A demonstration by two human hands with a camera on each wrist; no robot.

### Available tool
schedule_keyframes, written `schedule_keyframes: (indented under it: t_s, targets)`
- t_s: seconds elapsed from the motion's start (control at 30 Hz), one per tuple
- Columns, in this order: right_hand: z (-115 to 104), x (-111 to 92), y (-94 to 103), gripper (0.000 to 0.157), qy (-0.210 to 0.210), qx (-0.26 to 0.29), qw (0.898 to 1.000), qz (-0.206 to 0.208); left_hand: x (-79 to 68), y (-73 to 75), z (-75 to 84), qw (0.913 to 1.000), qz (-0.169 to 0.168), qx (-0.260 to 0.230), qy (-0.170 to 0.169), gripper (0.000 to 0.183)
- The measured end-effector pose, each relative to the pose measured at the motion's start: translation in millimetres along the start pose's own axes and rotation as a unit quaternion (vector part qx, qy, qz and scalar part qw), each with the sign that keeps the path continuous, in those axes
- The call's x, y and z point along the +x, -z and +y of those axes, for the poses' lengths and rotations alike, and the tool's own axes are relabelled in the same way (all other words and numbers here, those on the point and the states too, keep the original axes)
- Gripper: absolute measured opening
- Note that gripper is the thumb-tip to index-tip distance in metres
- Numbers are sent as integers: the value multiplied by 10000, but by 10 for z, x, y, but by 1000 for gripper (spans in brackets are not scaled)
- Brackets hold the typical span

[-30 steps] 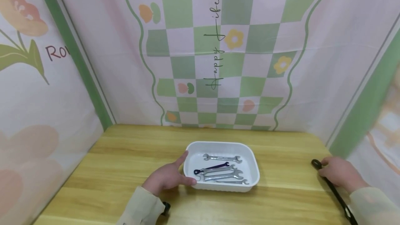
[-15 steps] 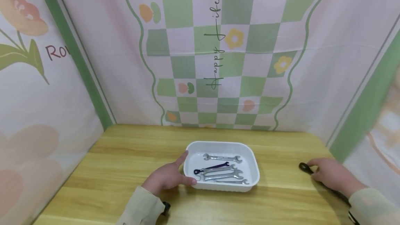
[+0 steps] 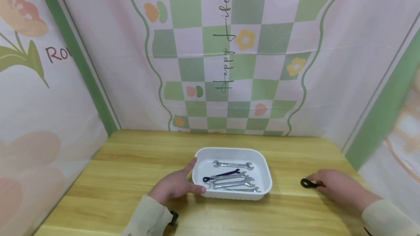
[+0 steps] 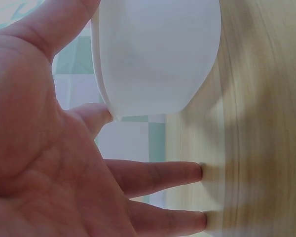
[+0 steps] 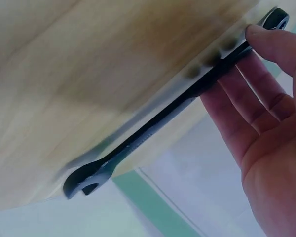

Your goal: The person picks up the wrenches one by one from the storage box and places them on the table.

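At three o'clock from the tray (image 3: pixel 234 195), well apart from it, the right hand (image 3: pixel 342 189) pinches a black wrench (image 5: pixel 153 126) between thumb and fingers, ring end toward nine o'clock. A second ago both were farther out, by the right edge of the table (image 3: pixel 147 156). Near nine o'clock, the left hand (image 3: pixel 173 185) is spread wide, thumb and index finger touching the tray; neither has moved. Inside lie silver wrenches (image 3: pixel 233 184) and one dark wrench (image 3: pixel 226 174), as before.

"Happy Life" (image 3: pixel 224 43) marks the checked backdrop (image 3: pixel 242 65), and perhaps "Rov" (image 3: pixel 58 54) the left curtain (image 3: pixel 46 101).
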State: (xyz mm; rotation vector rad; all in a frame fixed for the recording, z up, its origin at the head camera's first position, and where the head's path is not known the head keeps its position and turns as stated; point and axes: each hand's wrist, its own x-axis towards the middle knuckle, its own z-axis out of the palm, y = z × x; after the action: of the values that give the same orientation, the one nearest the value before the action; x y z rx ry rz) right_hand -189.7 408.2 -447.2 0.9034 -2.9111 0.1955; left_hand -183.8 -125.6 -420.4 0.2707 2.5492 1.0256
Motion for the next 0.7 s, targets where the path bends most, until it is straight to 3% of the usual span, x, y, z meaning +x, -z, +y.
schedule_keyframes:
  t_s: [0.13, 0.5, 0.6, 0.7]
  targets:
    - [-30, -15, -31, 34, 302, -234, 9990, 232, 4, 1, 1, 10000, -13, -31, -1, 116]
    - [-101, -26, -11, 29, 217, -226, 9994, 143, -6, 3, 13, 10000, -10, 71, 5, 117]
    - [-151, -33, 28, 20, -209, -306, 9992, 122, -9, 3, 19, 10000, -29, 81, 32, 115]
    - [-209, -70, 116, 5, -1209, -450, 9916, 8, -6, -4, 18, 10000, -51, 70, 42, 114]
